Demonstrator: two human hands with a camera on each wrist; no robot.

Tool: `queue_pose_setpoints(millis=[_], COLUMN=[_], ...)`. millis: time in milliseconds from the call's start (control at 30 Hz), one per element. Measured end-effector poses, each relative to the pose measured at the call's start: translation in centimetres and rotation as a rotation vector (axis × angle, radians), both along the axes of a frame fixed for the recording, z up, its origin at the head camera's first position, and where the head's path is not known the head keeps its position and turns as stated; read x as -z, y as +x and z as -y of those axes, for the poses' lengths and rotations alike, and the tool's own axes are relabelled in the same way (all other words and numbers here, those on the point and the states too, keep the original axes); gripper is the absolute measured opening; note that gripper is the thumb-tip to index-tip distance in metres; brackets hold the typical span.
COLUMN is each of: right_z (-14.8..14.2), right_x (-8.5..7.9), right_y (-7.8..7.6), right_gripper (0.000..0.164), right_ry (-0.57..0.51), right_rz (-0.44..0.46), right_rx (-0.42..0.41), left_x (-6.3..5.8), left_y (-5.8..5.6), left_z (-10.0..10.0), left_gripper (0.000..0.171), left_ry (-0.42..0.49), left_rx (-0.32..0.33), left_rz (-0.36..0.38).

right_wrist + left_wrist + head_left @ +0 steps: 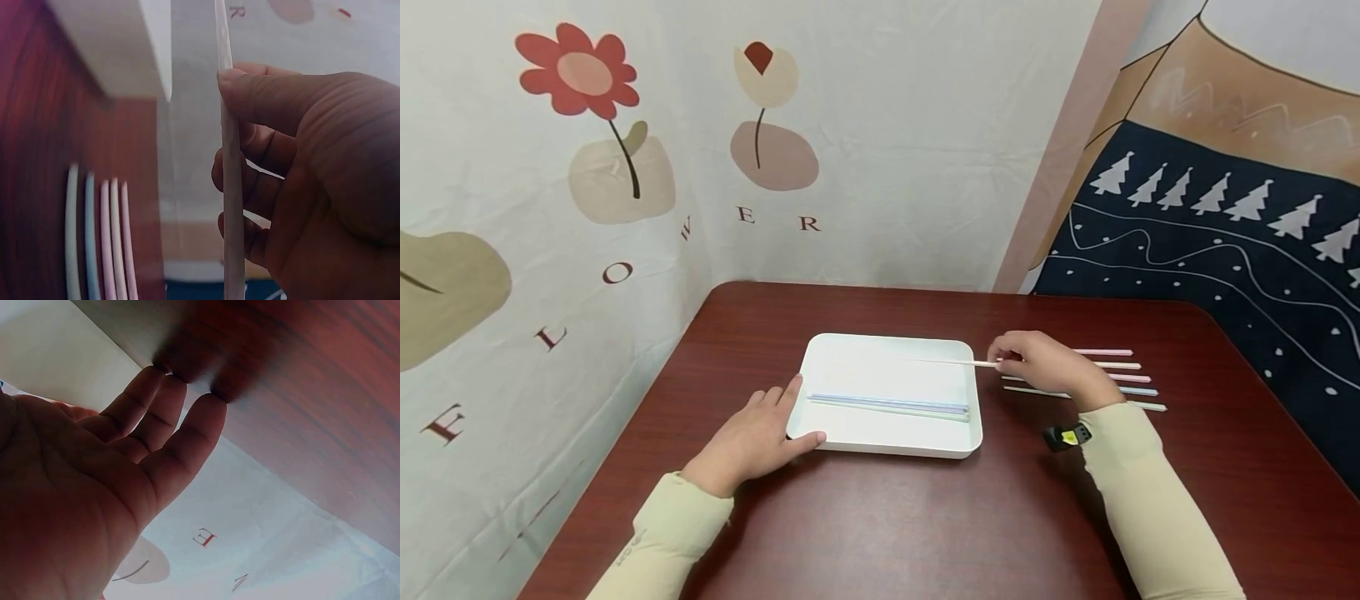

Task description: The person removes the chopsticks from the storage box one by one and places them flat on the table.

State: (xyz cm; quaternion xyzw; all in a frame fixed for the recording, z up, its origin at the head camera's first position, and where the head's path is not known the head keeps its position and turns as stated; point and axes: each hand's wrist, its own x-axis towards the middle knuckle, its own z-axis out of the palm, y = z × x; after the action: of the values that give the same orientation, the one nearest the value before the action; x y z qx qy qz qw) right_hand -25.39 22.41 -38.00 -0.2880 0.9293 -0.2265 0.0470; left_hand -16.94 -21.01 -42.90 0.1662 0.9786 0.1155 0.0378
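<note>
My right hand [1037, 360] pinches a pale cream chopstick [232, 187] between thumb and fingers. Its thin tip points left over the white tray [880, 452], whose right rim lies just beside the hand. Inside the tray, a few blue and pale green chopsticks [887, 405] lie side by side across the front half. Against the tray's left side rests my left hand [760, 433], thumb at the front left corner and fingers extended along the edge. In the left wrist view, those fingertips [209, 412] meet the table.
Several pastel chopsticks [90, 250] in pink, cream, blue and green lie in a row on the dark red table [880, 533], partly under my right forearm. A black band with a yellow-green mark [1066, 437] is at the right wrist. Printed cloths [910, 167] hang behind the table.
</note>
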Motion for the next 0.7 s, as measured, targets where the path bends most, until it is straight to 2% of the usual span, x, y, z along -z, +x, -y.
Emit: queue_pose_setpoints(millis=[133, 367, 500, 700], right_z=[-2.1, -5.3, -6.6, -8.2], right_x=[0.3, 0.5, 0.7, 1.1], right_y=[0.7, 1.8, 2.4, 3.5], right_gripper=[0.012, 0.011, 0.01, 0.012], right_ry=[-0.003, -0.017, 0.017, 0.046], right_rz=[-0.01, 0.028, 0.039, 0.021], right_rx=[0.012, 0.062, 0.094, 0.089], left_x=[-0.1, -0.1, 0.0, 0.1], left_y=[0.0, -0.2, -0.1, -0.1], left_z=[0.0, 0.1, 0.1, 0.1], left_gripper=[0.108, 0.111, 0.111, 0.111], left_ry=[0.005, 0.006, 0.011, 0.017], left_rx=[0.005, 0.002, 0.007, 0.009], left_rz=[0.002, 0.009, 0.008, 0.005])
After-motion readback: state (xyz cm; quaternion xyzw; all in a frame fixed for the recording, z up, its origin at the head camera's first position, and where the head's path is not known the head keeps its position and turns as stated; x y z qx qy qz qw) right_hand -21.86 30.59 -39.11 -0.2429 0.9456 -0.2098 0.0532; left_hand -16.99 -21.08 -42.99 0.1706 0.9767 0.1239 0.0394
